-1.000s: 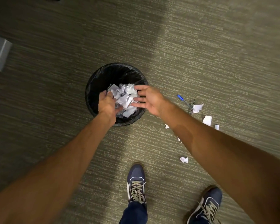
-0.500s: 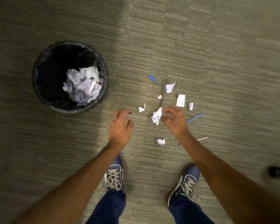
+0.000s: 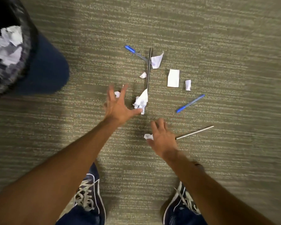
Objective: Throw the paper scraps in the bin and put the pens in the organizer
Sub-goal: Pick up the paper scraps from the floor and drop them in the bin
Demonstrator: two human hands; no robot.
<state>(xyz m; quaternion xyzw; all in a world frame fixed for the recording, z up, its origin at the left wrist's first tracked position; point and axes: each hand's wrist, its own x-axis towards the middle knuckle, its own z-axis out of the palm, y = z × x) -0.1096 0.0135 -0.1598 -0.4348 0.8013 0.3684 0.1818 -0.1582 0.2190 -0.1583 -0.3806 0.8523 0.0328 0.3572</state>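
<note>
the bin [image 3: 25, 46] at far left is cut off by the picture's edge and blurred, so only part of its rim and the crumpled paper [image 3: 6, 46] inside show. a small scrap [image 3: 117, 94] is half hidden behind the blurred fingers of the left hand [image 3: 118, 106]. the silver pen [image 3: 195, 132] has its near end hidden under the right hand [image 3: 162, 138].

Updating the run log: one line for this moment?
left hand: open, reaching crumpled scrap | right hand: open, by small scrap | bin: holds paper | pens: on carpet
</note>
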